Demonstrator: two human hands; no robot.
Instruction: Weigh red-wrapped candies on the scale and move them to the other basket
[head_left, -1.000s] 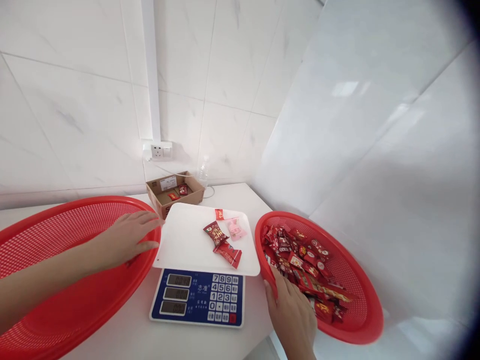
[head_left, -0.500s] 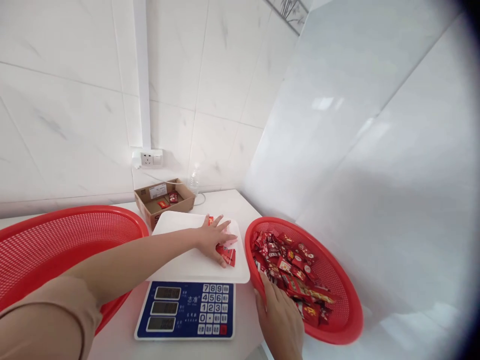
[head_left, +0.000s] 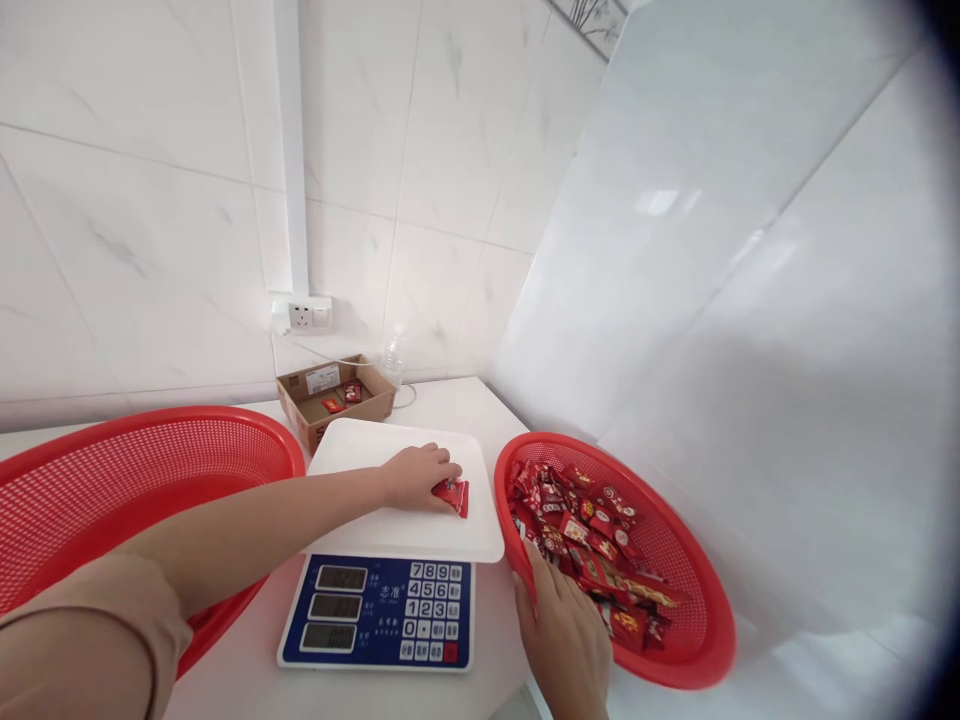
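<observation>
My left hand (head_left: 414, 475) lies on the white tray (head_left: 352, 450) of a blue-faced electronic scale (head_left: 379, 610), fingers curled round red candy packets (head_left: 454, 494) that stick out at the fingertips. My right hand (head_left: 559, 630) grips the near rim of a red mesh basket (head_left: 697, 640) that holds several red wrapped candies (head_left: 592, 540). A larger red mesh basket (head_left: 112, 480) stands at the left, under my left forearm.
An open cardboard box (head_left: 334, 397) with a few red packets stands behind the scale, near a clear bottle (head_left: 391, 352) and a wall socket (head_left: 301, 316). White tiled walls close the corner at back and right.
My left hand left the big basket's rim, reached across to the scale tray and closed over the packets there. The right hand stays on the small basket's rim.
</observation>
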